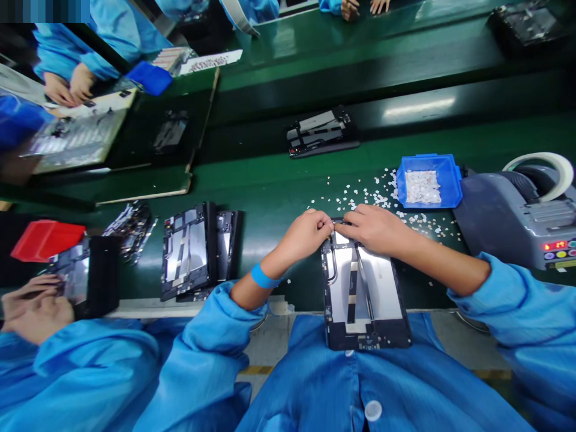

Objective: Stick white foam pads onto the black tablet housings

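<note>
An opened tablet (387, 294) lies with its inside up at the bench edge, its lower end against my blue smock. Silvery panels, a flat dark ribbon cable and a thin dark strip show inside it. At the tablet's upper left corner, my left hand (308, 233), with a blue wristband (264, 276), is closed in a pinch. My right hand (373, 228) lies over the top edge, its fingers closed together and their tips meeting the left fingertips. Whatever tiny piece is between the fingers is hidden. Small white pieces (375, 197) are scattered just beyond my hands.
A blue bin (455, 187) of white pieces stands beside a grey tape dispenser (495, 210). Stacked opened tablets (186, 255) lie left, near a red bin (47, 239) and a co-worker's hands (38, 306). Another tablet (319, 131) rests farther back. More co-workers sit opposite.
</note>
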`<state>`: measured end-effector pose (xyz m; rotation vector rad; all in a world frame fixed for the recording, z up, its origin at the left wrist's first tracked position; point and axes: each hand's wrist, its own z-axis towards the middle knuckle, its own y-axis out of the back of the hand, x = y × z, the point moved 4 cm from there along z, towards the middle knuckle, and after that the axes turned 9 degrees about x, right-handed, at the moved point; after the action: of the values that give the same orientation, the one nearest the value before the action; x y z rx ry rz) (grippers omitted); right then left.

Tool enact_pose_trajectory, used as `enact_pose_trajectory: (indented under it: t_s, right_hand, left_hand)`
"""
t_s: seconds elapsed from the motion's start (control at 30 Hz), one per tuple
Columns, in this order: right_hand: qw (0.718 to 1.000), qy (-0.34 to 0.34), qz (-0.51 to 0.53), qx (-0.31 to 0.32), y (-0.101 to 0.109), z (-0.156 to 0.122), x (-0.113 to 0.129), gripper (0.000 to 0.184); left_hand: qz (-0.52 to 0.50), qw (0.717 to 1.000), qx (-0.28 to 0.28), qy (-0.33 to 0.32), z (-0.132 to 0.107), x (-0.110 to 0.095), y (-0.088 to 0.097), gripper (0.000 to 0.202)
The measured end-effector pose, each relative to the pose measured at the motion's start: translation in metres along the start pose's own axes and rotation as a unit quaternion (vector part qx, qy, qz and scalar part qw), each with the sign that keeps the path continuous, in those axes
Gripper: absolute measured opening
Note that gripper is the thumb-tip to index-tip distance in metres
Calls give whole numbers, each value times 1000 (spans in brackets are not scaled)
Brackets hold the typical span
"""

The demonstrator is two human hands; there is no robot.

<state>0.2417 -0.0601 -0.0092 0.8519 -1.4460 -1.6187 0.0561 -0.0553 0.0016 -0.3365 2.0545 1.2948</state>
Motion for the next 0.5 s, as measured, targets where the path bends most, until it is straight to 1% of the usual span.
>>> enact_pose_trajectory:
  t_s: [0.1, 0.37, 0.5]
  right_hand:
    - [1000, -2, 2, 4, 0, 0, 0, 29]
    - [1000, -6, 4, -1, 2, 1, 1, 29]
    - [1000, -6, 10, 7, 3, 2, 1, 28]
  left_hand:
    - [10, 1000, -12, -4, -1, 0, -2, 14]
    - [23, 996, -83, -14, -8, 4, -14, 11]
    - [17, 996, -92, -10, -10, 7, -16, 12]
